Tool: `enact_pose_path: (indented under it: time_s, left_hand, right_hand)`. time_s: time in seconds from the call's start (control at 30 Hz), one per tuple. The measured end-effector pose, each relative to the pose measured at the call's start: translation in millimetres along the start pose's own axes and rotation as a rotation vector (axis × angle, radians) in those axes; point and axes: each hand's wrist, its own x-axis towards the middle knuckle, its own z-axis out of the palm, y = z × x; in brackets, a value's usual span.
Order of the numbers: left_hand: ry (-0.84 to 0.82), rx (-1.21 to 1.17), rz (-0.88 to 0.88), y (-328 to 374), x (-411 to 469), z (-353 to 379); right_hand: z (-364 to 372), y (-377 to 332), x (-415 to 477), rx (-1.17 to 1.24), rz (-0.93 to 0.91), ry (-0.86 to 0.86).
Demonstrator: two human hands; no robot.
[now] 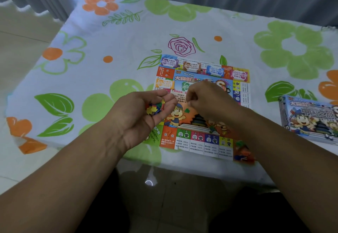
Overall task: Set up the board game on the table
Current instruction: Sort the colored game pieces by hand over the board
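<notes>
Both forearms reach over the game board [193, 141]: left hand [144, 112] cups coloured pieces [155, 107], right hand [206, 99] pinched shut, game box [309, 117] lying right on the bench [128, 40].

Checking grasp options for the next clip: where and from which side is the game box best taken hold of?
Take the game box across its two long side walls, coming from above. It lies flat, printed face up, apart from the board, on the tablecloth, with nothing on top. Its right end is out of frame.
</notes>
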Motion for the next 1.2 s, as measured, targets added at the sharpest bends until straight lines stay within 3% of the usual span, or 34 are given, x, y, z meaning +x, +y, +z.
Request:
enact_pose_path:
  time_s: [0.13,0.27,0.87,1.2]
  left_hand:
    - [0.007,0.012,0.000,-2,1,-1]
    - [0.016,-0.002,0.007,-3,3,0]
    - [-0.025,0.068,-0.018,-6,5,-1]
    - [0.027,0.022,0.004,-3,6,-6]
  right_hand:
    - [-13,-18,-5,0.259,-0.094,0.116]
    - [-16,-32,-16,0.429,-0.238,0.081]
    - [-10,-31,-28,0.179,-0.439,0.013]
    - [-24,-30,-23,0.389,-0.295,0.071]
